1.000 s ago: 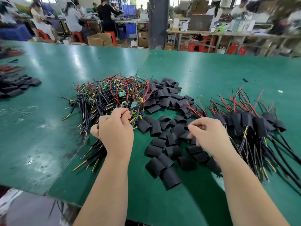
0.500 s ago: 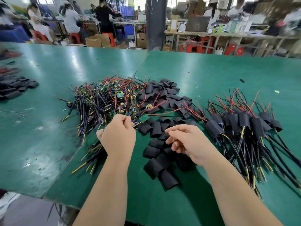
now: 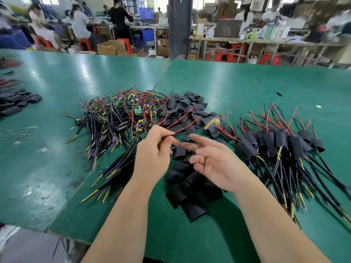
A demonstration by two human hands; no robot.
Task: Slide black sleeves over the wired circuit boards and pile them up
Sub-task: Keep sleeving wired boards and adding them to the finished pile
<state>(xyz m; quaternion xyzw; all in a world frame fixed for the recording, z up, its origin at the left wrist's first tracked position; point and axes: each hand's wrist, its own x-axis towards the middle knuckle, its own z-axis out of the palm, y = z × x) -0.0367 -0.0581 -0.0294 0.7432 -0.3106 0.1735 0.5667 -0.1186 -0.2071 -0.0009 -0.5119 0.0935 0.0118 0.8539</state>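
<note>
**Board in hand, sleeve not yet picked**

At mid-frame the left hand (image 3: 152, 158) pinches the red leads of one wired board (image 3: 187, 123), held just above the tangled heap of bare boards (image 3: 117, 118) at centre left. The board end itself is a blur, so I cannot place it surely. The right hand (image 3: 214, 164) hovers just beside, fingers loosely spread and holding nothing, over the loose black sleeves (image 3: 182, 183) on the green bench (image 3: 228, 88). The next move, I judge, is to pick one sleeve, open its mouth and thread it on. The sleeved pile (image 3: 281, 143) lies at right.

Bright overhead light glares off the table (image 3: 79, 76); edges bow, background blurs.
</note>
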